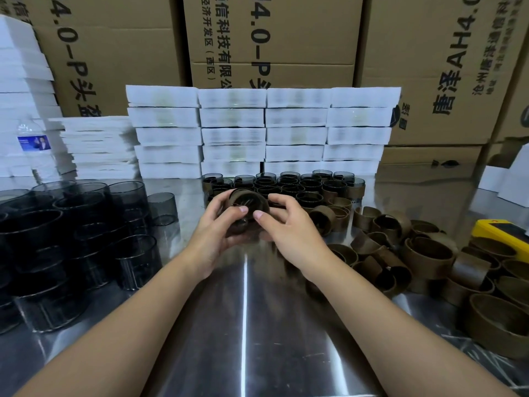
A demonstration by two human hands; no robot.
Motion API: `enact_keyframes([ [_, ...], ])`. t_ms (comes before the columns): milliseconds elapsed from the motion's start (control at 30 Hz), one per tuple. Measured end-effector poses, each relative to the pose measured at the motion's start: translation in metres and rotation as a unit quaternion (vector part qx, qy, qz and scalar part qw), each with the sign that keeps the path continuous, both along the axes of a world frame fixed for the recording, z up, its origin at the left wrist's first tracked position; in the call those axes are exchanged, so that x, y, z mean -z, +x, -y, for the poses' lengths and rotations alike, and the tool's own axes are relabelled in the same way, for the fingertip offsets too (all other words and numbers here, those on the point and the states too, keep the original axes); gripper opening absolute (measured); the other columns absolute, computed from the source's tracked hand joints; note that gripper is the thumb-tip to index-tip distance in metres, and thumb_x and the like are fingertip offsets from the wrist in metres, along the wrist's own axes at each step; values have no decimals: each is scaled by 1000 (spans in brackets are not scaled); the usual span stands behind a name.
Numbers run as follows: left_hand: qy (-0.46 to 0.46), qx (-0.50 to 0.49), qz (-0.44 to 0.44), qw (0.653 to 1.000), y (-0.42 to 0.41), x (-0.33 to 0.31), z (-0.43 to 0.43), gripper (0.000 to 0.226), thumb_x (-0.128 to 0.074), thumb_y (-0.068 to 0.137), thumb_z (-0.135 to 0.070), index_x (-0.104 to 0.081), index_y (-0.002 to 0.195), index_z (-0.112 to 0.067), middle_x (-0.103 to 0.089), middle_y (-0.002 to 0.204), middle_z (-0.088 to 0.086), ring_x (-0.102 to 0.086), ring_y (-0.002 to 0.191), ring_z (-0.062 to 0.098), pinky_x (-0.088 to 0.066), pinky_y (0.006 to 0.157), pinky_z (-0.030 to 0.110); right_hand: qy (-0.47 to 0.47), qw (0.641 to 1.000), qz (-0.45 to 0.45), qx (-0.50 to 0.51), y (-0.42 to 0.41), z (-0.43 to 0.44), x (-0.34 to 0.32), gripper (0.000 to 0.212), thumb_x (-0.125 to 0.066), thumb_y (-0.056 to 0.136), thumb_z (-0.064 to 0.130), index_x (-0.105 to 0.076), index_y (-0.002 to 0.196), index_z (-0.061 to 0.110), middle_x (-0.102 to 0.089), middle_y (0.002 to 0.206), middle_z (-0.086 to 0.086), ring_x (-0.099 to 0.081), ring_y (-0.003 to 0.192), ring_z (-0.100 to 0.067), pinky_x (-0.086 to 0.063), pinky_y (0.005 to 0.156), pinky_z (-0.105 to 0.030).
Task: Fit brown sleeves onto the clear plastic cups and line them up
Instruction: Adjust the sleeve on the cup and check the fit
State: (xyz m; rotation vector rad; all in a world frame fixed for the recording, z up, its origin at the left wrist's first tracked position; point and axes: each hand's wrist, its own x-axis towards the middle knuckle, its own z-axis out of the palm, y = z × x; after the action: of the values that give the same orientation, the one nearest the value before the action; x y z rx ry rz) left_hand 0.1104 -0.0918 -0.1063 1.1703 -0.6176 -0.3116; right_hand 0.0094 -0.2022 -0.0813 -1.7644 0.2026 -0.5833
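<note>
My left hand [217, 224] and right hand [289, 227] both gripped one clear cup [239, 226] above the steel table [243, 325], with a brown sleeve [243, 197] around its far end. Pushed unevenly, I judged, the sleeve could cock and jam, or the cup could slip into the finished rows [286, 184] just behind.

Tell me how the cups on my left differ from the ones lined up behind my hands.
The left cups are bare see-through plastic; the lined-up cups wear brown sleeves. The left cups stand in a loose cluster; the lined-up cups sit in tight rows. Both stand upright on the metal table.
</note>
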Motion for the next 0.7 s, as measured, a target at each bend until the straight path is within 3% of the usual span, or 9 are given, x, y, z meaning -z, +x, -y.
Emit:
enact_keyframes([
  [133, 2, -15, 18, 1000, -1, -2, -2, 56, -75, 55, -37, -66, 109, -26, -68, 115, 8, -69, 99, 24, -57, 71, 33, -20, 1000, 5, 20, -1, 3, 0, 32, -64, 90, 25, -54, 120, 20, -71, 108, -1, -66, 98, -17, -51, 93, -42],
  [233, 15, -33, 35, 999, -2, -1, -3, 45, -75, 57, -33, -70, 102, -30, -70, 105, 5, -71, 90, 17, -56, 64, 30, -35, 998, 15, 44, 0, 5, 1, 12, -64, 89, 29, -57, 98, 24, -73, 89, 2, -69, 83, -20, -54, 85, -45],
  [333, 25, -42, 34, 998, -2, -3, -3, 34, -69, 65, -29, -71, 100, -30, -71, 100, 5, -71, 87, 16, -56, 65, 33, -47, 997, 14, 56, 2, 5, 3, 11, -66, 87, 32, -55, 85, 29, -71, 78, 6, -69, 78, -20, -54, 84, -47],
  [600, 32, -43, 14, 998, -6, -6, -6, 44, -69, 68, -29, -70, 110, -16, -70, 108, 16, -70, 95, 33, -58, 76, 50, -61, 995, 0, 73, 3, 8, 4, 12, -68, 85, 35, -58, 82, 28, -71, 74, 7, -66, 80, -16, -53, 85, -46],
  [700, 30, -17, -8, 999, -5, -6, -6, 32, -64, 73, -33, -72, 99, -16, -71, 102, 16, -69, 89, 30, -57, 81, 53, -41, 997, 13, 62, 2, 8, 2, 22, -72, 80, 40, -55, 89, 30, -70, 75, 8, -65, 82, -15, -53, 86, -46],
])
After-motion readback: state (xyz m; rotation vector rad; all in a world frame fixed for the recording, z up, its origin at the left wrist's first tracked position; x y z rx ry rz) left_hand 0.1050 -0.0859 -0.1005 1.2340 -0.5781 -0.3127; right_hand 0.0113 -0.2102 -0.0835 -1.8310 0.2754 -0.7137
